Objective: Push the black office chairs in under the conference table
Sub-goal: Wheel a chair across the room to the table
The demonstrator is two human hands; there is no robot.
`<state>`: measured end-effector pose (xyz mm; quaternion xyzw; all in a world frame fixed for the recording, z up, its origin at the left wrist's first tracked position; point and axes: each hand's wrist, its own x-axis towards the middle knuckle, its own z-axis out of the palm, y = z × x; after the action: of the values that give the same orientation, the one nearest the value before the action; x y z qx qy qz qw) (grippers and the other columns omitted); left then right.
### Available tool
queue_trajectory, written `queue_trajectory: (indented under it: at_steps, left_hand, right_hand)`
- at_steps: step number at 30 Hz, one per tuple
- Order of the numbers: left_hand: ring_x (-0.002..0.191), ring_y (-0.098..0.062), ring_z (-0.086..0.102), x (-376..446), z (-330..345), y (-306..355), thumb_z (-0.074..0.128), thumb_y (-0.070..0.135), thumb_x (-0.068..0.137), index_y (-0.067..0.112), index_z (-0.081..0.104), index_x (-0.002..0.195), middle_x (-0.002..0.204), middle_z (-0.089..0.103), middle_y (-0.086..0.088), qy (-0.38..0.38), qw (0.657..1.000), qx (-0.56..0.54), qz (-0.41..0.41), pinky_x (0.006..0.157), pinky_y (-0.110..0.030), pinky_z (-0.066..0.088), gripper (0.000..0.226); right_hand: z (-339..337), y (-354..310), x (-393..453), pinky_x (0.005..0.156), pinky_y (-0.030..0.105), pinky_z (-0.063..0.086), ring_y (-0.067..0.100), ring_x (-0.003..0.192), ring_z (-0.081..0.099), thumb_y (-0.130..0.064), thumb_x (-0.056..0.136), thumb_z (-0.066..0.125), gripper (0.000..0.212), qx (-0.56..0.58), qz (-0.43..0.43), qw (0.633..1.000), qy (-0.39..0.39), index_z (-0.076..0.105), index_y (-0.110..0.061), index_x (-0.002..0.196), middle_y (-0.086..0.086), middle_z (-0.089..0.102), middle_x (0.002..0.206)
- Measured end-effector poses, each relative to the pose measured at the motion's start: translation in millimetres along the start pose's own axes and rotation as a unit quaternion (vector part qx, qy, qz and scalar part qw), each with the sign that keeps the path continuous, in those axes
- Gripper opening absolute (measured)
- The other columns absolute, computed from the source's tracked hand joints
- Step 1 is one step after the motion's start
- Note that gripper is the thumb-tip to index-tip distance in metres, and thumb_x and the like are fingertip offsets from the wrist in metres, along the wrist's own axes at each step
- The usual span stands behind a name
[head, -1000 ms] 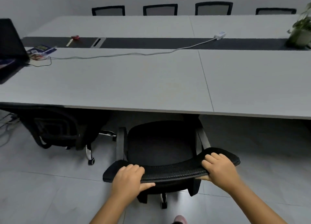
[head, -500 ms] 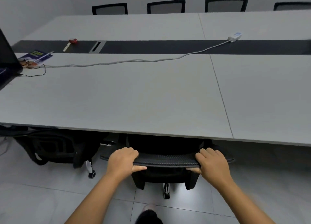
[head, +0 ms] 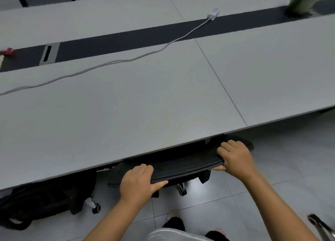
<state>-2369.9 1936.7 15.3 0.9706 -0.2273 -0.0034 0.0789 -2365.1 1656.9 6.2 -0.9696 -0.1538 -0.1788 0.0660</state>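
Both hands wrap the chair (head: 183,166) backrest top, left hand (head: 136,182) near-left, right hand (head: 236,158) far-right, for an even push. Seat is hidden under the counter (head: 126,104); another chair (head: 41,202) sits tucked at left.

The chair (head: 183,165) sits tucked under the table's (head: 145,103) near edge; a second chair (head: 41,202) stands left of it. On the table, a cable (head: 116,61) runs to an adapter (head: 213,13).
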Motion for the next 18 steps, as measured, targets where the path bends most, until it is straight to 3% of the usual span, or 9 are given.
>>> queue_trajectory:
  at_steps: [2, 4, 6, 7, 9, 10, 13, 15, 18]
  left_hand:
    - [0.071, -0.010, 0.060, 1.9, -1.1, 1.8, 0.056, 0.063, 0.074, 0.019, 0.063, 0.087, 0.075, 0.055, 0.010, -0.051, 0.997, -0.048, -0.041, 0.054, -0.019, 0.032, 0.047]
    - [0.092, -0.006, 0.056, 3.2, -0.9, 12.8, 0.054, 0.056, 0.080, 0.022, 0.059, 0.107, 0.100, 0.061, 0.010, -0.061, 0.990, -0.120, -0.031, 0.063, -0.015, 0.032, 0.044]
    - [0.089, -0.002, 0.056, 7.2, -7.4, 42.4, 0.051, 0.044, 0.080, 0.017, 0.066, 0.096, 0.096, 0.069, 0.004, -0.052, 0.980, -0.191, 0.033, 0.060, -0.012, 0.041, 0.036]
    - [0.090, -0.004, 0.054, 7.8, -6.5, 60.0, 0.049, 0.039, 0.077, 0.012, 0.069, 0.088, 0.091, 0.072, 0.000, -0.027, 0.972, -0.223, 0.072, 0.070, -0.016, 0.044, 0.035]
    - [0.096, -0.009, 0.051, 7.7, 0.9, 98.0, 0.047, 0.033, 0.078, 0.006, 0.071, 0.082, 0.091, 0.072, -0.007, 0.032, 0.953, -0.267, 0.140, 0.089, -0.023, 0.036, 0.036]
    - [0.097, -0.008, 0.054, 6.2, 5.7, 116.2, 0.047, 0.032, 0.081, 0.004, 0.071, 0.082, 0.093, 0.071, -0.007, 0.024, 0.947, -0.275, 0.162, 0.090, -0.024, 0.036, 0.037]
    - [0.099, -0.022, 0.063, -7.7, 30.9, 164.3, 0.065, 0.010, 0.079, 0.004, 0.071, 0.090, 0.102, 0.069, -0.009, -0.073, 0.929, -0.306, 0.194, 0.079, -0.025, 0.051, 0.013]
    - [0.104, -0.020, 0.059, -21.9, 49.1, 193.3, 0.067, -0.001, 0.077, 0.005, 0.069, 0.099, 0.109, 0.066, -0.006, -0.190, 0.902, -0.332, 0.201, 0.086, -0.026, 0.042, 0.023]
    - [0.103, -0.011, 0.056, -50.0, 70.5, 233.5, 0.063, -0.001, 0.080, 0.014, 0.067, 0.103, 0.107, 0.062, 0.004, -0.292, 0.854, -0.355, 0.242, 0.085, -0.005, 0.035, 0.028]
  right_hand:
    - [-5.6, -6.1, -9.4, 0.063, 0.026, 0.031, 0.022, 0.051, 0.058, -0.072, 0.080, 0.024, 0.077, 0.019, 0.058, 0.998, -0.009, 0.060, -0.008, 0.055, 0.005, 0.061, 0.055]
    - [-9.2, -16.9, -27.1, 0.085, 0.037, 0.045, 0.028, 0.074, 0.068, -0.060, 0.080, 0.046, 0.061, 0.062, 0.136, 0.989, -0.013, 0.069, -0.004, 0.073, 0.011, 0.071, 0.077]
    - [-11.4, -32.3, -50.8, 0.093, 0.048, 0.045, 0.035, 0.099, 0.064, -0.030, 0.075, 0.065, 0.035, 0.108, 0.232, 0.967, 0.005, 0.068, 0.000, 0.092, 0.018, 0.069, 0.101]
    - [-13.6, -38.7, -66.1, 0.094, 0.046, 0.043, 0.033, 0.107, 0.059, -0.020, 0.074, 0.067, 0.034, 0.138, 0.285, 0.948, 0.023, 0.066, 0.001, 0.101, 0.018, 0.064, 0.112]
    - [-23.2, -50.1, -104.1, 0.098, 0.031, 0.034, 0.019, 0.117, 0.046, -0.013, 0.082, 0.064, 0.036, 0.201, 0.410, 0.888, 0.056, 0.058, -0.003, 0.116, 0.004, 0.050, 0.128]
    - [-27.5, -55.7, -126.9, 0.100, 0.025, 0.029, 0.011, 0.120, 0.038, -0.014, 0.085, 0.062, 0.038, 0.223, 0.464, 0.855, 0.060, 0.054, -0.007, 0.122, -0.005, 0.042, 0.131]
    - [-42.2, -75.1, -201.1, 0.102, 0.017, 0.023, 0.003, 0.123, 0.032, -0.018, 0.088, 0.057, 0.039, 0.240, 0.596, 0.762, 0.077, 0.048, -0.015, 0.126, -0.015, 0.035, 0.130]
    - [-56.7, -89.8, -248.0, 0.102, 0.019, 0.028, 0.005, 0.122, 0.037, -0.016, 0.089, 0.056, 0.036, 0.241, 0.667, 0.697, 0.107, 0.050, -0.015, 0.124, -0.010, 0.041, 0.131]
    - [-75.9, -117.4, -313.7, 0.100, 0.022, 0.035, 0.009, 0.116, 0.044, -0.011, 0.088, 0.057, 0.033, 0.243, 0.737, 0.614, 0.143, 0.052, -0.011, 0.120, 0.003, 0.048, 0.132]
